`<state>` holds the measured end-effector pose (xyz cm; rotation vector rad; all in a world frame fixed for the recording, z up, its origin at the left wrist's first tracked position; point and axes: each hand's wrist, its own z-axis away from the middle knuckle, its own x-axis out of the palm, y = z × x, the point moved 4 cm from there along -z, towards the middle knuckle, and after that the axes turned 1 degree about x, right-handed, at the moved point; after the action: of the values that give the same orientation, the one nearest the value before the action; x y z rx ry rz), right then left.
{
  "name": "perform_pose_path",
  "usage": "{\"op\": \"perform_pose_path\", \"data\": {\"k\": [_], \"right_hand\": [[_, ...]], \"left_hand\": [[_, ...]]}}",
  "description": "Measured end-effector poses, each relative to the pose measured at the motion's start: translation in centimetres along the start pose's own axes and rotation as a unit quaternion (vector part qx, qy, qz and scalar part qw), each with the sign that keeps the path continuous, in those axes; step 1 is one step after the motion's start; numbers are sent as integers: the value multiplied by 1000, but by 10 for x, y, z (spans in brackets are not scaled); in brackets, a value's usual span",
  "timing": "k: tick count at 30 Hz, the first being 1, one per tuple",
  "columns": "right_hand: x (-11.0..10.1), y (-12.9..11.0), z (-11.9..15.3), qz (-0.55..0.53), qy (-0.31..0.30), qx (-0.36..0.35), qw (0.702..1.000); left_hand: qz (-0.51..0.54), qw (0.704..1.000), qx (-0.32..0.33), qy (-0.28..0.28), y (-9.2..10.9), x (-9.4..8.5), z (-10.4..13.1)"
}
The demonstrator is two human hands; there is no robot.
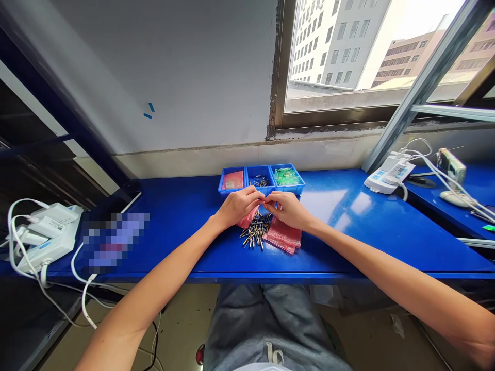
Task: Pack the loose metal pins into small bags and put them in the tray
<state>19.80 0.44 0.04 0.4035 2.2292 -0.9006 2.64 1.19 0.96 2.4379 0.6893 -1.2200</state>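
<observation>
My left hand [240, 206] and my right hand [285, 207] meet at the fingertips above the bench, both closed in a pinch. What lies between the fingertips is too small or hidden to make out. Just under my left hand shows a pink plastic bag [247, 220], partly covered by the fingers; whether they grip it I cannot tell. Below both hands is a loose pile of small dark and brass-coloured metal pins [255, 232]. A stack of flat pink plastic bags [283, 237] lies beneath my right hand and wrist.
Behind the hands stand three joined blue bins [260, 170], holding a pink bag, dark pins and green bags. White power strips with cables sit at the left [58, 237] and right [389, 172]. A blurred-out item [116, 242] lies on the blue bench [174, 221].
</observation>
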Motion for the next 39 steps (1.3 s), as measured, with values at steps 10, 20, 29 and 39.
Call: {"op": "perform_pose_path", "data": {"k": [10,20,29,39], "right_hand": [[-4,-4,0,-52,12,37,998],[-5,-4,-1,-24,44,39,998],[1,4,0,-13,8,37,999],[-3,-2,0,-40,4,36,999]], "left_hand": [[60,998,6,0,2,-1,1],[60,998,-11,10,0,-2,2],[112,994,13,-6,10,-3,-2],[67,998,9,2,1,-2,0]]}}
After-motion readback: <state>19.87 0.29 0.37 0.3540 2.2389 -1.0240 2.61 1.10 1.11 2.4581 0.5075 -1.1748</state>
